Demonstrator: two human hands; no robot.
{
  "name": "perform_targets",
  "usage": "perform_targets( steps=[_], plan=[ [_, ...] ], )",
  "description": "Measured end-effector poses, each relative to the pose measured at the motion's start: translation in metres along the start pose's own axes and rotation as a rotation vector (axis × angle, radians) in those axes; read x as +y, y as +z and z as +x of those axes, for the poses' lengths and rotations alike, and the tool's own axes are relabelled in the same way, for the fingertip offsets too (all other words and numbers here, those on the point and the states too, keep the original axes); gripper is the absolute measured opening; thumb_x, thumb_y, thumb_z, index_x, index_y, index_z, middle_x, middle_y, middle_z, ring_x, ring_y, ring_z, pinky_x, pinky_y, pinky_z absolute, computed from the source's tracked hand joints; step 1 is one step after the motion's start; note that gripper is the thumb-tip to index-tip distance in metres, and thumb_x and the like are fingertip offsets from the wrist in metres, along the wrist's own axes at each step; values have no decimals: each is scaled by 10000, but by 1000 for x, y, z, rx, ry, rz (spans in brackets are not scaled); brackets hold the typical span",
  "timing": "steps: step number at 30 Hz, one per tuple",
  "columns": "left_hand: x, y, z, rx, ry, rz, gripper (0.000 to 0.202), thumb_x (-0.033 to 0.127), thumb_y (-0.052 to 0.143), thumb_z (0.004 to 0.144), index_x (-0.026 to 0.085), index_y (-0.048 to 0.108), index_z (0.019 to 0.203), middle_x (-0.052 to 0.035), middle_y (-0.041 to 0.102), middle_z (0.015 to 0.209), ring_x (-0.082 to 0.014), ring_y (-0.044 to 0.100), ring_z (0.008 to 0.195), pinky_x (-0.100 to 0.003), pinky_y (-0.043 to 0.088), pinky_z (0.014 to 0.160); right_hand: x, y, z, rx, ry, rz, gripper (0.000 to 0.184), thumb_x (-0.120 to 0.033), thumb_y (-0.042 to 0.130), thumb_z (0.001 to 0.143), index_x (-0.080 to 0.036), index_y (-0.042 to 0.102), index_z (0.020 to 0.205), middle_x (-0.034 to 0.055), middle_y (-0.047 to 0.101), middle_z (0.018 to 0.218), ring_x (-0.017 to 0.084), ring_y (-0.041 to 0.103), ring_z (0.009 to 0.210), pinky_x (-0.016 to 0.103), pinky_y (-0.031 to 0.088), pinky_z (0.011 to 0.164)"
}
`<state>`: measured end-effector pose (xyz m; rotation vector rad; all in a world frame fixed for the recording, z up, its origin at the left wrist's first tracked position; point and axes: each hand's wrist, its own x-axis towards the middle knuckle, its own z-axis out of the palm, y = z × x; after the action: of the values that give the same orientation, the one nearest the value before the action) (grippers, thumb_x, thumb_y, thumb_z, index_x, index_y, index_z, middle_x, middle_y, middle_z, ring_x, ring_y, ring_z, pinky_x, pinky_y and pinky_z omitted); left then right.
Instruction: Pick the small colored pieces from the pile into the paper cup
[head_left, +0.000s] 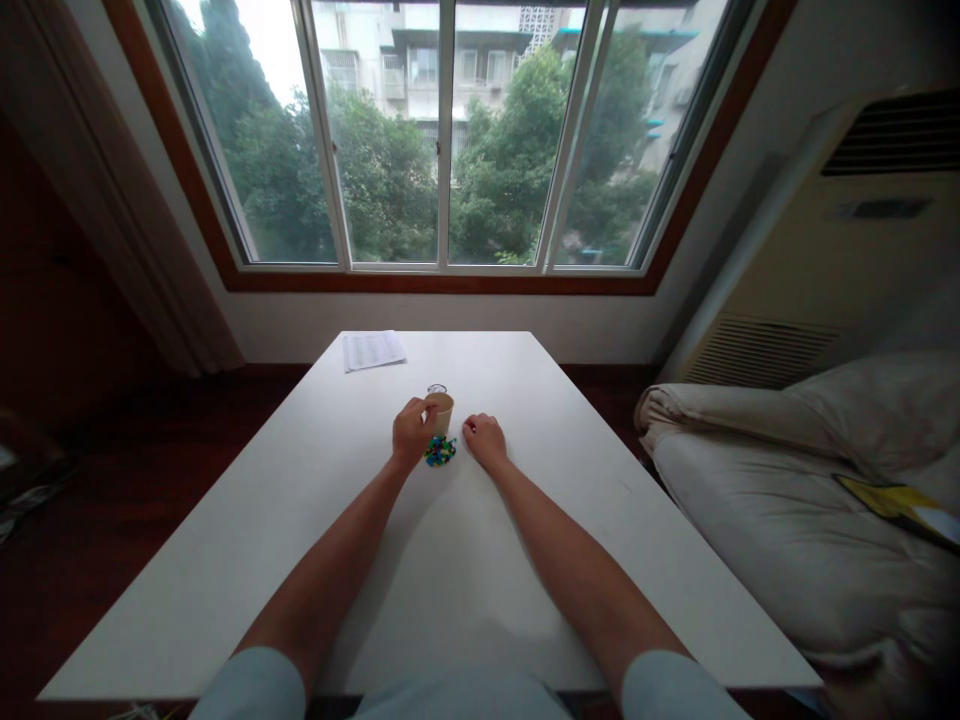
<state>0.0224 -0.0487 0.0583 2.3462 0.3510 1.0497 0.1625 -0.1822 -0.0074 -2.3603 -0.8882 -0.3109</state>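
A small tan paper cup (442, 410) is tipped on its side on the white table (300, 520), and my left hand (412, 431) is closed around it. Just in front of the cup's mouth lies a little heap of several colourful small pieces (440, 451), blue, green and yellow. My right hand (484, 439) rests on the table to the right of the heap, fingers curled in a loose fist with nothing visible in them. Behind the cup stands a small clear round object (436, 389).
A printed sheet of paper (373, 350) lies at the table's far left. A bed with pale bedding (810, 500) and a yellow book (900, 503) stands to the right. A big window (450, 140) fills the far wall; an air conditioner unit (847, 240) stands at right.
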Motion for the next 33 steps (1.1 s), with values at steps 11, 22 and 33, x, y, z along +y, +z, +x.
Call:
perform_targets(
  steps=[11, 22, 33],
  plan=[
    [-1, 13, 2, -35, -25, -25, 245, 312, 489, 967, 227, 713, 1018, -54, 701, 1048, -178, 634, 946, -289, 499, 835, 3, 5, 0, 6, -20, -2, 165, -233, 558, 900, -208, 710, 844, 62, 657, 888, 192, 534, 905, 273, 383, 836],
    [-14, 21, 0, -33, 2, -35, 261, 301, 470, 976, 230, 713, 1042, -55, 665, 1083, -179, 624, 1006, -310, 503, 923, -13, -7, -5, -79, -39, 11, 205, -245, 514, 937, -192, 710, 909, 63, 704, 934, 169, 584, 913, 244, 382, 826],
    [-35, -9, -12, 71, -53, 28, 262, 284, 489, 955, 204, 652, 1143, -77, 559, 1223, -89, 560, 675, -261, 513, 719, -45, -29, -24, -269, -308, -113, 291, -396, 456, 998, -224, 690, 982, 43, 716, 962, 166, 611, 873, 245, 357, 747]
  ],
)
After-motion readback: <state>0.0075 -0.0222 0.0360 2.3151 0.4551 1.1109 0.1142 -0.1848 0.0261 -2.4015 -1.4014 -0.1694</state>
